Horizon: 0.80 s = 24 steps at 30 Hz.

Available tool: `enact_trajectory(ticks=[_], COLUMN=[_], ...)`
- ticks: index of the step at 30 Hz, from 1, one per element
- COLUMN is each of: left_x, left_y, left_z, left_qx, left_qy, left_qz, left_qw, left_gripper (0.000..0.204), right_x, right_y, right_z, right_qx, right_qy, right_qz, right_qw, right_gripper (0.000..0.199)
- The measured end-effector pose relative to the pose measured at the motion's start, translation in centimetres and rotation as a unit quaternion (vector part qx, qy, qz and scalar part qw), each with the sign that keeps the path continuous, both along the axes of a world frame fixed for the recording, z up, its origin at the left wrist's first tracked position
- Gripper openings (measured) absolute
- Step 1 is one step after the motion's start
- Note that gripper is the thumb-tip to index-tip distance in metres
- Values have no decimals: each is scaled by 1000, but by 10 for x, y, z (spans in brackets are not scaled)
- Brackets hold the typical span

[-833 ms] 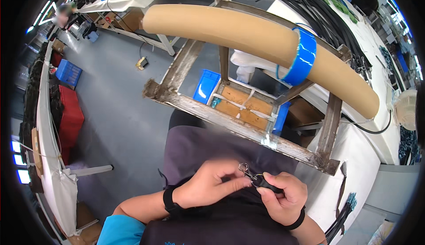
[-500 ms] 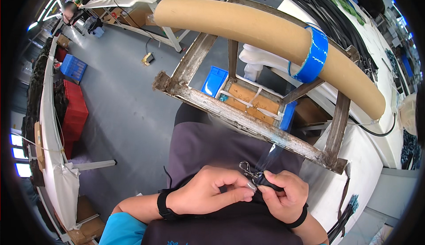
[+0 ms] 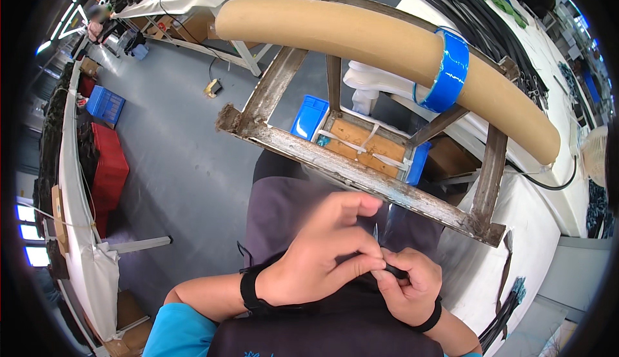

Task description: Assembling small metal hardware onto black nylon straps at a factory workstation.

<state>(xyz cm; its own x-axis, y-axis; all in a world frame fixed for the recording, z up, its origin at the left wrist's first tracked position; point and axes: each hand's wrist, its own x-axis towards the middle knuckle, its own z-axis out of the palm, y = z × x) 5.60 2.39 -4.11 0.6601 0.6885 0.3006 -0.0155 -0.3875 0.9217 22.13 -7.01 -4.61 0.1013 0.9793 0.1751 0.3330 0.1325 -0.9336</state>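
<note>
Both hands are meeting over the lap — the left hand (image 3: 322, 254) and right hand (image 3: 406, 286) are pinching shut on a small black part (image 3: 394, 270), just below the rusty metal frame's (image 3: 361, 173) near edge, open grey floor (image 3: 174, 163) lying leftward.

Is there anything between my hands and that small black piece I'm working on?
Nothing visible. Both the left hand and the right hand already pinch the small black part over the lap, fingertips touching it. The rusty metal frame sits beyond, clear of the hands.
</note>
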Motion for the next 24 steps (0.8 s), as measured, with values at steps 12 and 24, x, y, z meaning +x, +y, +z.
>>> enact_trajectory(ticks=[12, 24], left_x=[0, 13], left_y=[-9, 22], left_z=[-12, 6], left_qx=[-448, -93], left_qy=[34, 144], left_qz=[-45, -117], left_qw=[892, 978], left_gripper=[29, 9], right_x=[6, 19], right_y=[-9, -8], right_z=[-20, -11], right_qx=[78, -85], right_qy=[-113, 30], right_qz=[28, -1], right_qw=[990, 996], right_gripper=[26, 24])
